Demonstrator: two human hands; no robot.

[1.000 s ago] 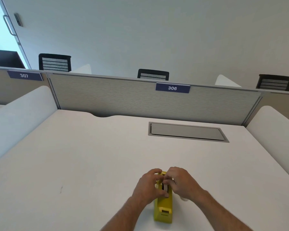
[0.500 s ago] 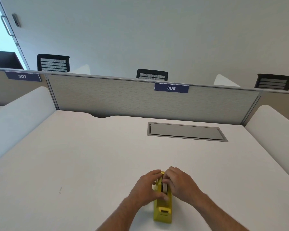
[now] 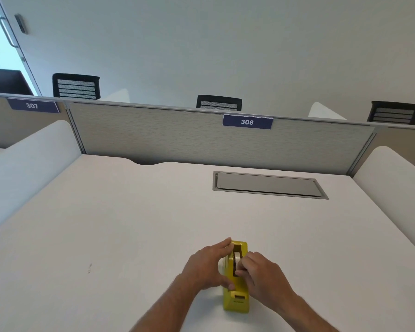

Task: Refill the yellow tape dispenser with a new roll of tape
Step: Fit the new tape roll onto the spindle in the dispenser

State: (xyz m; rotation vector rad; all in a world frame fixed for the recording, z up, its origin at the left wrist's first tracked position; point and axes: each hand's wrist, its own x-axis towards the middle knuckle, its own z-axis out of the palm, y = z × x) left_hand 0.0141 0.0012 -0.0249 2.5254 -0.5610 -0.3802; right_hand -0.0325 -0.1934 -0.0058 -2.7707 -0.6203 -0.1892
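Note:
The yellow tape dispenser (image 3: 236, 300) stands on the white desk (image 3: 130, 224) near its front edge, its cutter end toward me. A pale roll of tape (image 3: 237, 258) sits upright in its slot. My left hand (image 3: 207, 267) presses against the dispenser's left side, fingers along the body. My right hand (image 3: 261, 271) is on the right side, its fingertips pinching the roll at the top of the slot. A small white piece shows between my left hand and the dispenser; I cannot tell what it is.
A grey cable hatch (image 3: 268, 185) is set into the desk behind the dispenser. A grey partition (image 3: 177, 137) labelled 306 closes the back, with white side dividers (image 3: 27, 161) left and right. Black chair backs (image 3: 76, 86) rise beyond it.
My right hand has slid back and to the right, uncovering the far end of the dispenser and the roll. My left hand has stayed against the left side.

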